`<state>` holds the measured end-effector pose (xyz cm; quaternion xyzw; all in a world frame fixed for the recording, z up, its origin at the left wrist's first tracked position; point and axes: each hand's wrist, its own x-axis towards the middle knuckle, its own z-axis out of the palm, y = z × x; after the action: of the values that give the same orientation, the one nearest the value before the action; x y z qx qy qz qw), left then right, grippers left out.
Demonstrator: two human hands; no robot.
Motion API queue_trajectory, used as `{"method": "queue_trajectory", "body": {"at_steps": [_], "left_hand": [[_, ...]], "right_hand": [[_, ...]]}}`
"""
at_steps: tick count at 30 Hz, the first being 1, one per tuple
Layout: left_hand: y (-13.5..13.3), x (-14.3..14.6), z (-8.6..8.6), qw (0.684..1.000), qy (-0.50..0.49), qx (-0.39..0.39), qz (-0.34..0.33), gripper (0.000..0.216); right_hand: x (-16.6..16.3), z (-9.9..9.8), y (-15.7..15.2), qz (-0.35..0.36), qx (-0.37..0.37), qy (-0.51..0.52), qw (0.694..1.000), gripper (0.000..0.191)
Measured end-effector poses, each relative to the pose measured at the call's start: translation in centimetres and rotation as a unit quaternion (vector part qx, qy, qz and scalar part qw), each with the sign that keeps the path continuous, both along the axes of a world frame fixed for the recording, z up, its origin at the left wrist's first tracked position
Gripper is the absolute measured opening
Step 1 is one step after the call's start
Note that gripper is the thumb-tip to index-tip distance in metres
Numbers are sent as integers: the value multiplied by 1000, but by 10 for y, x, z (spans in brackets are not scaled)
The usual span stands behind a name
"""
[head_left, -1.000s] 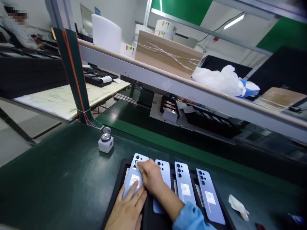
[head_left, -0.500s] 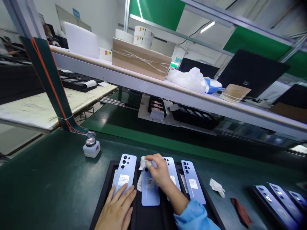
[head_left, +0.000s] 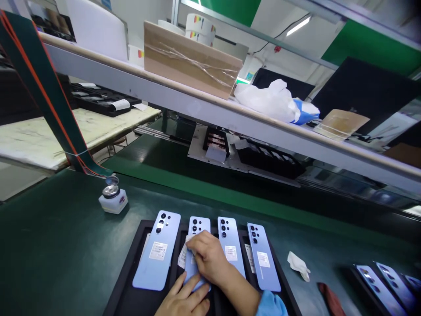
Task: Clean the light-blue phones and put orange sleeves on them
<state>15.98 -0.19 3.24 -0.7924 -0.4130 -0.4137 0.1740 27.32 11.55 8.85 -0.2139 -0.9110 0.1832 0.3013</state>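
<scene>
Wiping the second phone [head_left: 190, 264], right hand [head_left: 209, 255] pinching white tissue [head_left: 188, 238], left hand [head_left: 187, 299] flat atop; seemingly leftmost phone [head_left: 157, 252] done, two remaining!

The left grip [head_left: 185, 300] lies palm down; just ahead, the right grip [head_left: 209, 258] pinches.

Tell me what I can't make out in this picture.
In the head view:
Second phone from the left: label mostly hidden by the right hand.
Leftmost phone's label: print too small to read.
Black tray: near edge cut off by the bottom edge.
Left hand: wrist, likewise.
</scene>
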Motion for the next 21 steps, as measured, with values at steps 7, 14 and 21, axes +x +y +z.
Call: {"method": "queue_trajectory", "body": {"at_steps": [7, 14, 21], "left_hand": [[5, 0, 8, 1000, -4, 10, -4, 45], [9, 1, 2, 999, -24, 36, -10, 47], [2, 0, 9, 1000, -2, -11, -10, 44]], "right_hand": [[-23, 7, 54, -107, 8, 21, 994, 30], [6, -6, -4, -26, -18, 17, 999, 42], [-19, 5, 49, -131, -20, 40, 990, 23]]}}
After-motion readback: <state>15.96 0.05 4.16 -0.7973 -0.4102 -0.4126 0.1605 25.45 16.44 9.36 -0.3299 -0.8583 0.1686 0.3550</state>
